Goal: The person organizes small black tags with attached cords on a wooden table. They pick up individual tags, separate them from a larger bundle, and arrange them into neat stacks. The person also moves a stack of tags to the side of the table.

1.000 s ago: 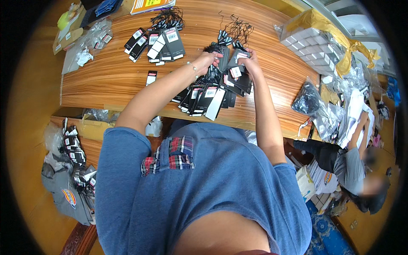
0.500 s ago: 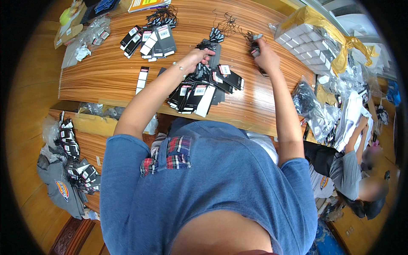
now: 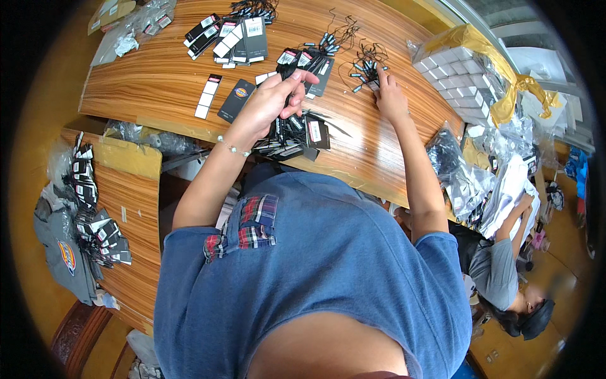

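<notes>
My left hand (image 3: 275,104) is closed on the cords of a bunch of black hang tags (image 3: 319,134), its index finger sticking out. The bunch spreads below my fingers near the table's front edge. Just beyond that hand lies another group of black tags (image 3: 324,77) with dark strings (image 3: 341,35) trailing away. At the right, my right hand (image 3: 391,98) is on a small bundle, its fingers bent over it; black cords (image 3: 367,66) with pale tips fan out past the fingertips. My palm mostly hides the tags there.
A fanned pile of tags (image 3: 254,41) lies at the far left of the wooden table (image 3: 158,69). A sticker strip (image 3: 208,96) and a single tag (image 3: 237,98) lie nearer. White boxes (image 3: 451,66) wrapped in plastic stand right. Another person (image 3: 499,271) works at the right.
My left hand has come nearer and left, with tags now hanging from its grip. My right hand has lowered its bundle, and the cords have spread on the table. The view has shifted.
</notes>
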Available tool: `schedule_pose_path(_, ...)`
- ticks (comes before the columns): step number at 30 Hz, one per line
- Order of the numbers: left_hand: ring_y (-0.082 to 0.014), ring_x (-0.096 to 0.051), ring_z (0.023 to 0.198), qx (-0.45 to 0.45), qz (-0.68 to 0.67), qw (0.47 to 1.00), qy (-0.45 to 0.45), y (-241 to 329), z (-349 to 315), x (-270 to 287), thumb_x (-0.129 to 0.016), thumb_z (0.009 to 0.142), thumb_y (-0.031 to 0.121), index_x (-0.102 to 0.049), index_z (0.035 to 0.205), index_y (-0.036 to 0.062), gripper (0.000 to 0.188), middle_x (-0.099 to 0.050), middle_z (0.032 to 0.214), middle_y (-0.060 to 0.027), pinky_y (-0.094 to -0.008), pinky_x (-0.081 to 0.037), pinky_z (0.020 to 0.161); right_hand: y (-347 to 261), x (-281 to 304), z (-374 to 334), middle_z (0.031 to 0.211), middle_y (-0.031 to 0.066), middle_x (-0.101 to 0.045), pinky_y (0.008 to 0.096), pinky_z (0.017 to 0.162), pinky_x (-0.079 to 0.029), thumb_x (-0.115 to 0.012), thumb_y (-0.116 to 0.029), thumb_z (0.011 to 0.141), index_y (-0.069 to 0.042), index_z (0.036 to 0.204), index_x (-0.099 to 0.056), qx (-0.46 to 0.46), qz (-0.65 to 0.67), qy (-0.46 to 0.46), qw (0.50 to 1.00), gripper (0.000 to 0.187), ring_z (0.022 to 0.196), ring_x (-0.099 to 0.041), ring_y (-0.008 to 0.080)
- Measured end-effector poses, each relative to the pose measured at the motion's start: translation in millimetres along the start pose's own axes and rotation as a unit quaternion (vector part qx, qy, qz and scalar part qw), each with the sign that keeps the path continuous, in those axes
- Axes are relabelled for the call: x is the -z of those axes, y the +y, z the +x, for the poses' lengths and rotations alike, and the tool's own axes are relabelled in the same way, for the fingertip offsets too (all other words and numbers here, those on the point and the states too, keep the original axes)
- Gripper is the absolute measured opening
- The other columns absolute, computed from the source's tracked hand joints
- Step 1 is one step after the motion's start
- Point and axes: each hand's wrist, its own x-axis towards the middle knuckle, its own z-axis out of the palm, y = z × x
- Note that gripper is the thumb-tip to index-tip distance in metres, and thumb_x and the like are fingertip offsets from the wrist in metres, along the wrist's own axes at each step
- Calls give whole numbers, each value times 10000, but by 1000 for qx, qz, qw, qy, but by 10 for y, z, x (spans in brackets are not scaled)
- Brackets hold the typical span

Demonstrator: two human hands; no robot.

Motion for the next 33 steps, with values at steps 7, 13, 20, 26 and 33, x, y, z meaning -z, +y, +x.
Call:
schedule_pose_path(7,-23,-283,375,-33,-17,999,22,109,-247,-66,-331,939,284,-514,882,14,331,-330,527,49,-198,-394,533,521,799,616,1073,126,-540,306,845,-382,-603,-61,661,-120,1218,-385,75,251,-196,945,601,989,-493,231)
schedule_pose_path(13,-32,-282,366,-55,-57,995,-64,191,-393,-150,-326,941,262,-461,796,44,295,-314,509,57,-174,-356,471,253,2119,984,1116,55,-503,252,894,-315,-595,-44,588,-82,1222,-403,103,94,-422,896,664,1004,-440,170)
schedule_pose_path(20,-38,-300,412,-5,-117,957,-267,183,-513,-225,-308,945,245,-432,821,45,266,-301,554,45,-162,-296,389,-557,2755,860,987,75,-538,245,809,-378,-637,-108,534,-70,1222,-413,59,-101,-430,895,725,871,-498,179)
schedule_pose_path(26,-89,-434,448,-39,-151,943,-295,122,-295,-271,-337,938,241,-464,855,10,277,-330,555,28,-207,-365,443,-1152,2993,789,1011,68,-535,230,802,-377,-685,-186,561,-51,1239,-409,38,-8,-480,876,743,873,-490,153)
schedule_pose_path(33,-77,-406,516,21,-406,875,-264,-267,134,-396,-395,917,258,-481,883,46,231,-324,569,58,-278,-423,683,-1411,3031,565,1066,95,-542,201,868,-363,-719,-285,544,-35,1269,-376,-44,143,-445,883,841,934,-512,156)
